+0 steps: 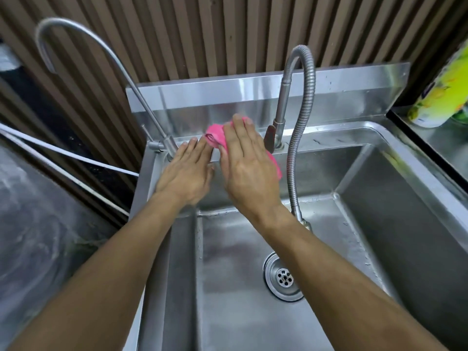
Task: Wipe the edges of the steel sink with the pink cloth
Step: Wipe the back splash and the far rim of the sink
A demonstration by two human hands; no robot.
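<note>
Two hands: both reach over the basin to the back ledge of the steel sink [329,140].
Right hand [249,171]: fingers straight and together, flat on the pink cloth [215,135], pressing it down; nothing is curled round it.
Left hand [187,173]: fingers straight, lying on the ledge just beside the cloth; its fingertips seem to touch the cloth's bunched left end, though the overlap makes that hard to confirm.
Cloth position: on the back edge, between the thin gooseneck tap [106,72] at the left and the flexible hose faucet [295,127] at the right, one corner trailing out under the right palm toward the basin.
Handling: soft, light and limp, probably damp; it will bunch and slide under the palm instead of holding shape. A flat palm spread over the middle is likely the best grip for wiping; pinching a corner would let the rest drag.
Surface: smooth, shiny steel with water drops, likely slippery; the ledge is narrow and interrupted by both tap bases.
Basin: the drain [283,276] sits near the middle of the floor.
Room: ribbed brown wall panels behind a steel splashback; a white cable at the left; a green-and-yellow packet [440,92] on the counter [445,143] to the right.
</note>
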